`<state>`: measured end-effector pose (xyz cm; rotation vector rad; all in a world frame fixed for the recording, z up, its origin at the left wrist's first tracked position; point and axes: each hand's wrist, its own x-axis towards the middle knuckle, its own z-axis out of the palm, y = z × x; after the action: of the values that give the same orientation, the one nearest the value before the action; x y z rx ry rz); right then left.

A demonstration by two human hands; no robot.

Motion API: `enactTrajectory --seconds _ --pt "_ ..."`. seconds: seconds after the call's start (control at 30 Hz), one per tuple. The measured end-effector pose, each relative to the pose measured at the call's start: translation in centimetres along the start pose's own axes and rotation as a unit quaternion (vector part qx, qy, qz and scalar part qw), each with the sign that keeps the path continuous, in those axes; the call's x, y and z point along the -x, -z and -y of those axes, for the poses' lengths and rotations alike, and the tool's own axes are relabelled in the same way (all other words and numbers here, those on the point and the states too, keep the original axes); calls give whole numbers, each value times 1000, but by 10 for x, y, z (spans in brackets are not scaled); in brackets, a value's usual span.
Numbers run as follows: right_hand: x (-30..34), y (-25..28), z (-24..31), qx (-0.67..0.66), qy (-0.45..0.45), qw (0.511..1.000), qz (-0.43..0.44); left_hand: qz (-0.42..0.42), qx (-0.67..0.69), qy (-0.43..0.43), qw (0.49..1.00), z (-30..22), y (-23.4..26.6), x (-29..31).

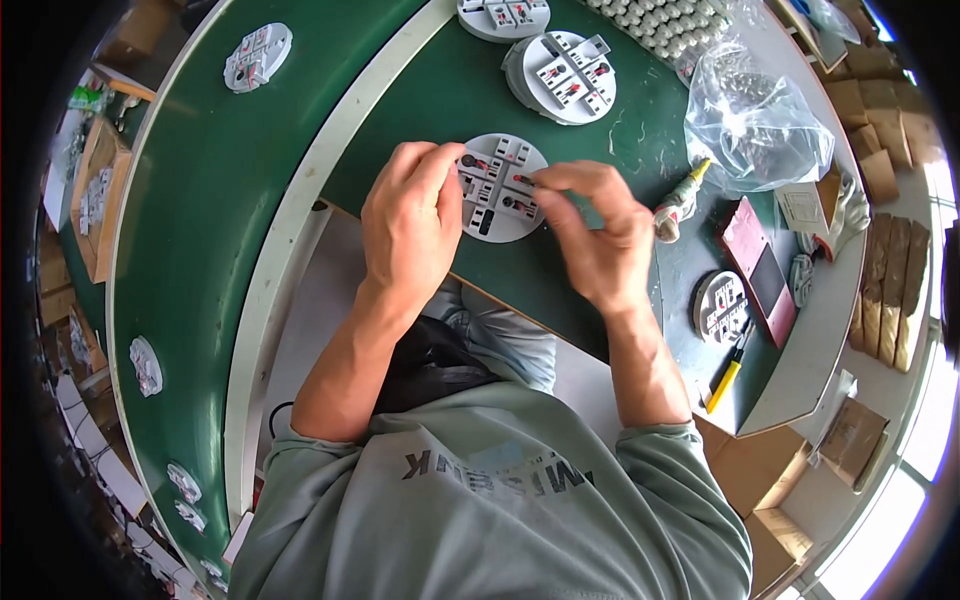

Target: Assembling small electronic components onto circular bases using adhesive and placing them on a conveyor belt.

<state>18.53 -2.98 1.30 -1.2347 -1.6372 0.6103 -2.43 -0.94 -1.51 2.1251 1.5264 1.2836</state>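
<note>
A round white plastic disc (499, 232) lies on the green bench in front of me, with raised square fittings and small red and black parts on its face. My left hand (412, 220) is at its left edge, thumb and fingertips pinched together. Whatever that pinch holds is hidden or too small to name. From the right, my right hand (605, 235) reaches over the disc's edge, its thumb and forefinger closed beside a small red-and-black part (523, 180). What lies between those fingertips I cannot make out.
Stacked similar discs (560, 78) stand beyond. To the right are a clear plastic bag (755, 130), a yellow-tipped wrapped tool (678, 205), a dark red case (757, 265), another disc (720, 307) and a yellow-handled tool (724, 386). A green conveyor belt (190, 250) with scattered white parts curves along the left.
</note>
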Motion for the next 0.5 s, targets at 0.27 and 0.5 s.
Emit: enactTrajectory --seconds 0.27,0.5 --pt "-7 -9 -2 131 129 980 71 -6 34 1 999 -6 0 -8" --pt "-19 -6 11 173 156 970 71 -3 52 -9 999 -6 8 -26"
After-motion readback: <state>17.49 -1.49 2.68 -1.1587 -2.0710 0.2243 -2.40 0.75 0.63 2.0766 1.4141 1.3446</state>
